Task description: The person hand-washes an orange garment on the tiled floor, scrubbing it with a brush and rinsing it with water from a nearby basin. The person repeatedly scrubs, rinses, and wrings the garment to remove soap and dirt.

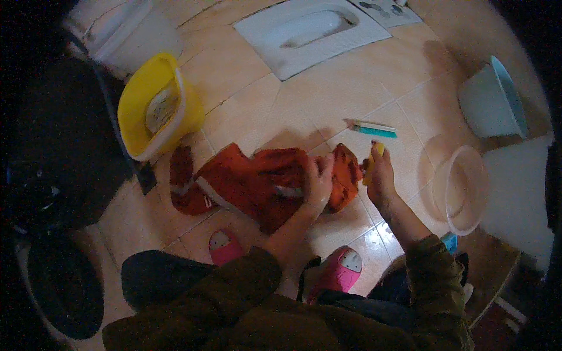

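Observation:
A red garment with pale trim (237,184) lies bunched on the tiled floor in front of me. My left hand (319,182) rests on it near its right part, fingers bent over the fabric; whether they pinch a fold is unclear. Just right of the garment's orange-red end, my right hand (381,175) is closed around a small yellow object (376,160), perhaps a bar of soap. The hand covers part of it. Beyond this hand, a scrubbing brush with teal bristles (375,131) lies on the floor.
A yellow tub (191,101) with something pale inside stands at left. The white squat toilet (274,48) is set into the floor ahead. At right are a pale blue basin (487,101) and a translucent round basin (467,193). My pink shoes (340,274) are below the garment.

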{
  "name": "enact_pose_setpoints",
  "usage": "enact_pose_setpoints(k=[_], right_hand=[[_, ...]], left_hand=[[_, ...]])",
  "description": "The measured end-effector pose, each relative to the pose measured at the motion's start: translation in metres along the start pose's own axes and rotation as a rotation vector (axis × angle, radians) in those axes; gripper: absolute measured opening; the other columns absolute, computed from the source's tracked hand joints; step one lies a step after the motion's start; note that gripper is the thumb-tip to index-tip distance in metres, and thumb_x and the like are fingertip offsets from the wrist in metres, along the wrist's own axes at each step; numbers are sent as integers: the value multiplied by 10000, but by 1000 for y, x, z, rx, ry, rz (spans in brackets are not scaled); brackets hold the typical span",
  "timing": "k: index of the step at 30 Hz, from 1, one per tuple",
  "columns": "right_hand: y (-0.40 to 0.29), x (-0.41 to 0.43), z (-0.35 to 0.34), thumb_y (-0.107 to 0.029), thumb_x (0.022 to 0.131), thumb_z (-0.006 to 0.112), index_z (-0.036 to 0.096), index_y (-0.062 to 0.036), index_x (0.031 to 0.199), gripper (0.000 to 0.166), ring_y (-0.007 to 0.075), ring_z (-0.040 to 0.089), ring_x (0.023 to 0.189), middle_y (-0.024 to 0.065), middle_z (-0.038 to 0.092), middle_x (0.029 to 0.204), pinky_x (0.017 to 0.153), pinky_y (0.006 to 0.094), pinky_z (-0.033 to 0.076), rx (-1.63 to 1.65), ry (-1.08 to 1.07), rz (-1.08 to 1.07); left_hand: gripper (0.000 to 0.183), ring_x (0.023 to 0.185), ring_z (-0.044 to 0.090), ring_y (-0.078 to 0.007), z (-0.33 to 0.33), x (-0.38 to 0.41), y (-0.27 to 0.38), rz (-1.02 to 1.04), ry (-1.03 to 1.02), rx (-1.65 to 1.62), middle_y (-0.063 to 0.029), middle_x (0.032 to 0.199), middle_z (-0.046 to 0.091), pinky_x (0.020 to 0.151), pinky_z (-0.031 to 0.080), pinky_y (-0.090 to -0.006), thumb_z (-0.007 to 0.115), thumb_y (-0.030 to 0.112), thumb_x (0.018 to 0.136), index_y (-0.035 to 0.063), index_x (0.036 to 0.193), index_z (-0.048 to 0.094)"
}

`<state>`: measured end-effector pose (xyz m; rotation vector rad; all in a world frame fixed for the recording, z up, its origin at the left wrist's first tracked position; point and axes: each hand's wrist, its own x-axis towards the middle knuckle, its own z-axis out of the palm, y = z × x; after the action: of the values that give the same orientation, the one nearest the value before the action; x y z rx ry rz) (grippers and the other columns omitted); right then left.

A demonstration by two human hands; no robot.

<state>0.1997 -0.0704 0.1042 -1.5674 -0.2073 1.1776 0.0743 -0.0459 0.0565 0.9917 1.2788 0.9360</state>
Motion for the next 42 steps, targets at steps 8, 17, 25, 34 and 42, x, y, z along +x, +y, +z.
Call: enact_pose_setpoints(k=[8,17,25,34,42], right_hand=[[2,-13,50,-111,788,486,495,-135,1108,321,305,437,836,160,471,959,782,361,367,-1138,-181,-745],[-5,-58,66,-109,747,512,502,-126,1049,302,329,497,932,141,459,1084,781,364,427,-941,-337,-969],[-6,-4,57,-189,820,499,527,-75,1002,216,143,540,803,43,566,884,713,271,445,-527,-531,-152],[-15,-10,37,-331,865,435,531,-54,973,312,161,546,810,58,573,891,745,278,442,270,-820,416],[23,-38,20,-323,881,401,453,-81,1092,325,152,501,883,47,532,950,795,263,402,316,-381,-1]], left_hand=[[409,1000,448,-171,15,-24,8,-368,-478,-940,-38,1090,440,861,387,-294,294,374,901,99,1197,360],[440,1087,418,-173,-21,-17,19,-488,-518,-996,-48,1153,426,898,372,-312,301,408,890,104,1203,361],[452,1082,422,-181,-4,-29,46,-519,-194,-725,-39,1177,436,901,366,-316,329,401,888,79,1202,378],[535,1026,425,-159,-3,-15,49,-300,-270,-335,-78,1153,417,878,366,-287,300,471,887,43,1206,339],[406,725,501,-152,23,-28,46,88,-185,16,-41,768,561,671,408,-267,392,382,890,10,875,555]])
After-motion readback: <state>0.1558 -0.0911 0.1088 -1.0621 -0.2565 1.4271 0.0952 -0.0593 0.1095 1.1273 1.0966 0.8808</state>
